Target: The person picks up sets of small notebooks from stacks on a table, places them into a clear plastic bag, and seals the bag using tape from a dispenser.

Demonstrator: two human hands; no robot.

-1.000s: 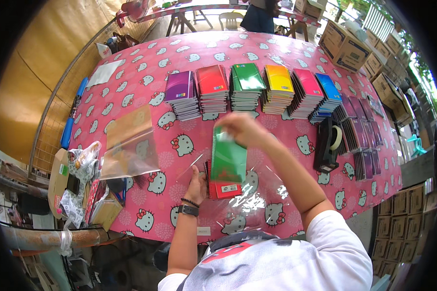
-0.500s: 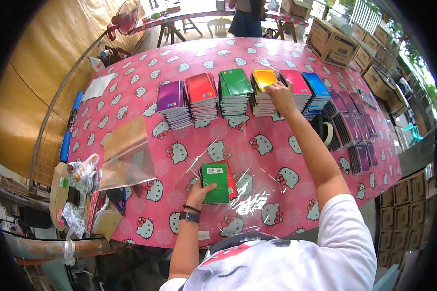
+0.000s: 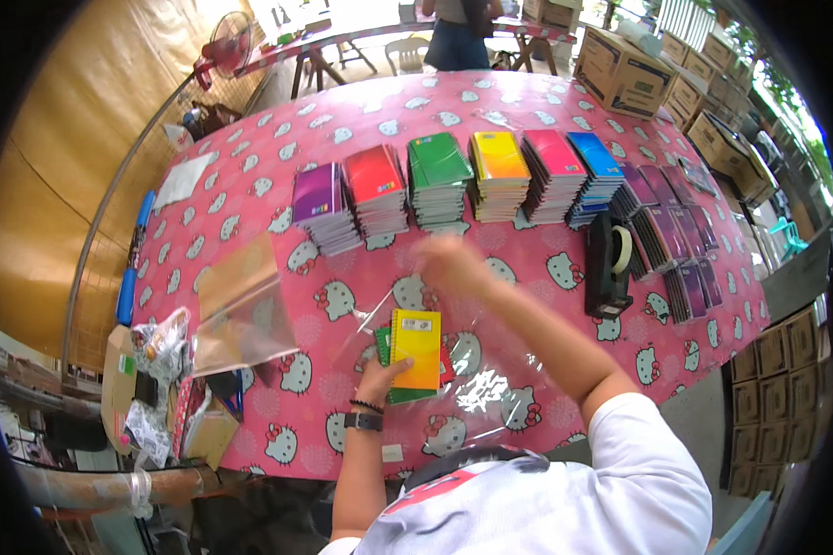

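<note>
Left hand [image 3: 379, 377] pins the small stack topped by a yellow spiral notebook [image 3: 416, 350] on the pink patterned tablecloth [image 3: 278, 194]. Right hand [image 3: 446, 262], blurred, hovers; grasp unclear. I judge squaring edges first keeps the clear plastic sleeve [image 3: 491, 388] usable.

Yellow notebook [image 3: 416, 350] now lying atop the green one near the left hand [image 3: 379, 379], right hand [image 3: 444, 261] drawn back from the far stacks, blurred mid-tabletop
</note>
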